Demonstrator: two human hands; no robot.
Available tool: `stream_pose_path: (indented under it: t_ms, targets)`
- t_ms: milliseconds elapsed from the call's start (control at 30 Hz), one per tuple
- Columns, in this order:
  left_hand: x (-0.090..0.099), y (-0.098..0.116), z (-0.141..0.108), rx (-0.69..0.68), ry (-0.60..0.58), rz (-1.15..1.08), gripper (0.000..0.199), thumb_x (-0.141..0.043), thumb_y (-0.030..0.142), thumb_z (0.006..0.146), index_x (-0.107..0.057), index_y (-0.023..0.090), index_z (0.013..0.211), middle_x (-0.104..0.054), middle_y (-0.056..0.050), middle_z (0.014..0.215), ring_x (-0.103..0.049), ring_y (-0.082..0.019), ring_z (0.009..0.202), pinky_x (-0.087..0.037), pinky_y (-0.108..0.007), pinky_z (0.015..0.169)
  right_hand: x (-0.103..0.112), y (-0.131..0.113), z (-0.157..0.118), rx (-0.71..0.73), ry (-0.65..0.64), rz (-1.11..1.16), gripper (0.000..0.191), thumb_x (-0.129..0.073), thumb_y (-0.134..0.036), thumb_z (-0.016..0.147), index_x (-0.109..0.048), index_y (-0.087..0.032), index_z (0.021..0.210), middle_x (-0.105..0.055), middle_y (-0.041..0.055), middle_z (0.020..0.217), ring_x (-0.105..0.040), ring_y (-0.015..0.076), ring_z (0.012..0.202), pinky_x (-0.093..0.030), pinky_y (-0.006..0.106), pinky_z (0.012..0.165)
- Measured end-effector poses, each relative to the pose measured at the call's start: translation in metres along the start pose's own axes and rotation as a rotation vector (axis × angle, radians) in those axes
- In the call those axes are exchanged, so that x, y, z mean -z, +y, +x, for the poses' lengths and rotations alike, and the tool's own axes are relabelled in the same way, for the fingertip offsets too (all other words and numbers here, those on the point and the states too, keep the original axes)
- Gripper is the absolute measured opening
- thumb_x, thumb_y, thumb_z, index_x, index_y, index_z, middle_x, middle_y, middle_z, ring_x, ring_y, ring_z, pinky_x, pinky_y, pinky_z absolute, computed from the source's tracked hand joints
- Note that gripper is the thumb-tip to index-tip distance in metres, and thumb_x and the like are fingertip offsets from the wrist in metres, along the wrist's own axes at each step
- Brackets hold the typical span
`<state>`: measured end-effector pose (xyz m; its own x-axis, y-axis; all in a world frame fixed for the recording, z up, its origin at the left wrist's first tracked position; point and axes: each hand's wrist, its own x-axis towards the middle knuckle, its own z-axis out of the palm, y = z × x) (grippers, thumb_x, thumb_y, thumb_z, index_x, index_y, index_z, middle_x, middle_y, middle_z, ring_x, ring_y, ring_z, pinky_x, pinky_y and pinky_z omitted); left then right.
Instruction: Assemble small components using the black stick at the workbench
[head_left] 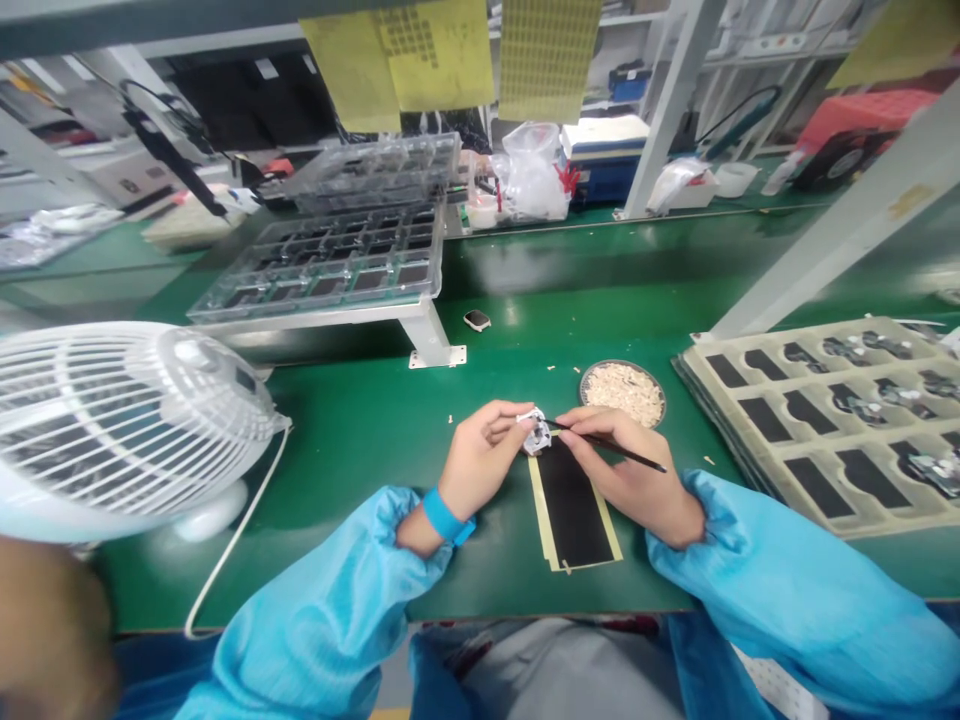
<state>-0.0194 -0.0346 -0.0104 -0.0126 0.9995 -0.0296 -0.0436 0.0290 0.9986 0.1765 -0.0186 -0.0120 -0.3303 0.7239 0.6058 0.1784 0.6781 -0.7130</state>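
Note:
My left hand [484,455] grips a small white and grey part [535,432] between thumb and fingers, above the top end of a black mat [574,510] edged with yellow tape. In my right hand [626,470] is a thin black pen-like tool [626,452], slanted, its tip at the right side of the part. Just behind my right hand sits a round dish [622,392] heaped with small pale pieces. A small watch-shaped piece [476,320] lies farther back on the green table [330,480].
A white fan [127,420] stands at the left, its cable curving to the table edge. Clear trays [322,265] rest on a raised shelf at back left. Stacked beige trays [832,425] of parts lie at right, near a slanted white post [840,210]. Someone's blurred arm shows bottom left.

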Motion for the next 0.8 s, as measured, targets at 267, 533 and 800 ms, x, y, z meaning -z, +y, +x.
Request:
stream_pose_path:
  t_ms: [267, 533, 800]
  targets:
    - [-0.001, 0.006, 0.0, 0.004, 0.018, -0.006, 0.031, -0.072, 0.032, 0.085, -0.069, 0.01, 0.107, -0.076, -0.01, 0.085, -0.069, -0.014, 0.066, -0.053, -0.019, 0.055, 0.002, -0.004, -0.001, 0.085, 0.006, -0.007, 0.02, -0.064, -0.006, 0.095, -0.062, -0.022, 0.107, -0.066, 0.006, 0.114, -0.064, 0.022, 0.104, -0.052, 0.038, 0.096]
    - [-0.002, 0.005, -0.002, -0.002, 0.048, 0.016, 0.033, -0.074, 0.033, 0.083, -0.071, 0.011, 0.107, -0.077, -0.011, 0.091, -0.073, -0.019, 0.08, -0.06, -0.025, 0.071, 0.0, -0.005, -0.001, 0.082, 0.029, -0.046, 0.019, -0.065, -0.007, 0.094, -0.061, -0.022, 0.105, -0.067, 0.0058, 0.112, -0.065, 0.022, 0.103, -0.051, 0.037, 0.095]
    - [-0.002, -0.004, -0.002, -0.035, 0.05, 0.007, 0.033, -0.076, 0.031, 0.081, -0.074, 0.012, 0.107, -0.076, -0.011, 0.102, -0.073, -0.021, 0.092, -0.061, -0.028, 0.084, 0.0, -0.006, -0.001, 0.021, 0.012, -0.125, 0.015, -0.067, -0.011, 0.095, -0.06, -0.022, 0.102, -0.068, 0.0038, 0.108, -0.066, 0.0201, 0.1, -0.053, 0.034, 0.091]
